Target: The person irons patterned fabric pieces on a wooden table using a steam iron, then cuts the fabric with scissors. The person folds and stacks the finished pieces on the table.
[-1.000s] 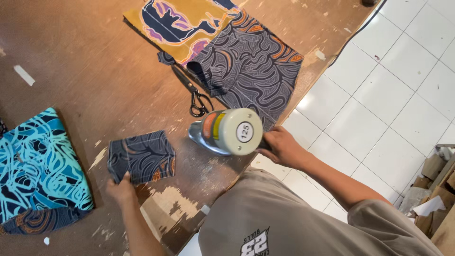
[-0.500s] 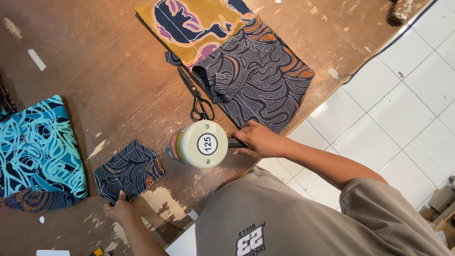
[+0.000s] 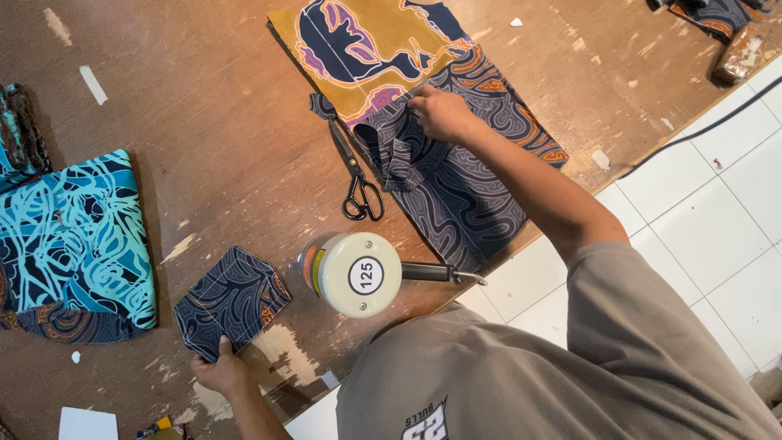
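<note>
Pinching the small dark patterned fabric pocket piece (image 3: 232, 301) at its lower corner, my left hand (image 3: 218, 371) holds it on the wooden table (image 3: 204, 122); my right hand (image 3: 440, 112) presses fingertips on grey swirl-patterned cloth (image 3: 464, 187) beside black scissors (image 3: 357, 181).

Grey-brown short-sleeved T-shirt, white printed lettering on the chest, bare forearms, bare hands

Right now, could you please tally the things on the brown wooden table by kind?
Patterned batik fabric pieces: 4 (small dark folded square, turquoise swirl stack, mustard-yellow panel, grey-navy wavy panel)
Black-handled scissors: 1
Cream-coloured upright iron: 1
Total: 6
</note>
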